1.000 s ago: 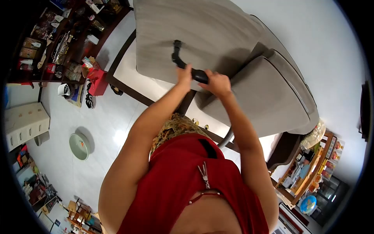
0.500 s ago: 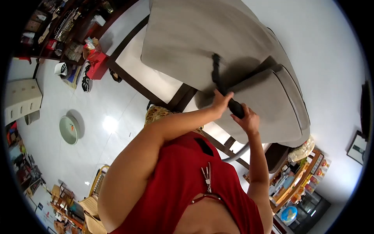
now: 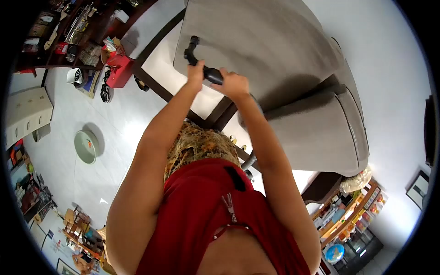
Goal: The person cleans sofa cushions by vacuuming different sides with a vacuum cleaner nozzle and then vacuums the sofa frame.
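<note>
Both my hands grip a black vacuum cleaner handle (image 3: 213, 75). My left hand (image 3: 196, 75) is wrapped round its front part, close to the angled nozzle. My right hand (image 3: 234, 85) closes on the thicker rear end. The nozzle's tip lies over the grey sofa seat cushion (image 3: 256, 41), near its front left corner; whether it presses on the fabric I cannot tell. A grey hose (image 3: 249, 161) shows low beside my right forearm, its middle hidden behind the arm.
A dark wooden sofa frame (image 3: 160, 87) runs along the cushion's front. To the right stands a grey back cushion (image 3: 311, 133). On the floor at left are a pale green basin (image 3: 86, 146), a red box (image 3: 120, 71) and sandals (image 3: 105, 85). Crowded shelves (image 3: 78, 36) fill the upper left.
Both hands and the vacuum handle have moved left and up in view, from beside the back cushion to the seat's front left corner. My right arm now reaches further forward.
</note>
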Available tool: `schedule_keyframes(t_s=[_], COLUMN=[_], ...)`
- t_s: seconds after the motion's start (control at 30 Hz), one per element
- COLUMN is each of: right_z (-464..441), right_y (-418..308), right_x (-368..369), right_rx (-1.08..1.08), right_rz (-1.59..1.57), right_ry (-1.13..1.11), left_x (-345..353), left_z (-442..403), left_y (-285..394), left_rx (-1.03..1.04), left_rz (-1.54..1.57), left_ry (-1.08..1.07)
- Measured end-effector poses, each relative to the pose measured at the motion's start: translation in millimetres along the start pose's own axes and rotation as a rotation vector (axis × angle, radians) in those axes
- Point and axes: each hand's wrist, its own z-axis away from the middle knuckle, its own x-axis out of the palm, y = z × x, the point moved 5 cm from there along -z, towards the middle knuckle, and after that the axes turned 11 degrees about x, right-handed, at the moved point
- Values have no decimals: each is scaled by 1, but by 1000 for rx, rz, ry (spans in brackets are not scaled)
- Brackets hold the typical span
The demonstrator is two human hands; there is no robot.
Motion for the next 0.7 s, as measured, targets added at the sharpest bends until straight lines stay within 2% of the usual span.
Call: schedule_keyframes(t_s=[0.03,0.1,0.17,0.23,0.4,0.5,0.57,0.6,0.63,0.67,0.7], right_z=[11,46,93,141,226,223,198,180,158,135,113], right_y=[21,66,109,150,184,171,145,132,112,86,57], right_x=[0,-12,-26,-33,-52,-47,-39,-25,-13,-2,6], right_rx=[21,73,73,120,231,183,145,89,43,-2,-73], right_rz=[-26,-10,15,84,197,131,81,58,33,6,-117], right_ry=[3,18,68,101,62,85,62,66,24,-20,-25], left_x=[11,55,100,132,172,157,126,103,77,45,24], left_z=[-5,40,99,152,239,229,210,178,180,134,133], left_y=[-28,-54,-79,-96,-116,-113,-101,-134,-68,-136,-97], left_rx=[-4,78,-21,-100,-353,-292,-234,-38,-240,-147,-306], left_rz=[-43,-89,69,-2,108,69,98,50,66,216,336], left_ry=[-91,44,-49,-178,-377,-357,-241,-174,-89,-67,5])
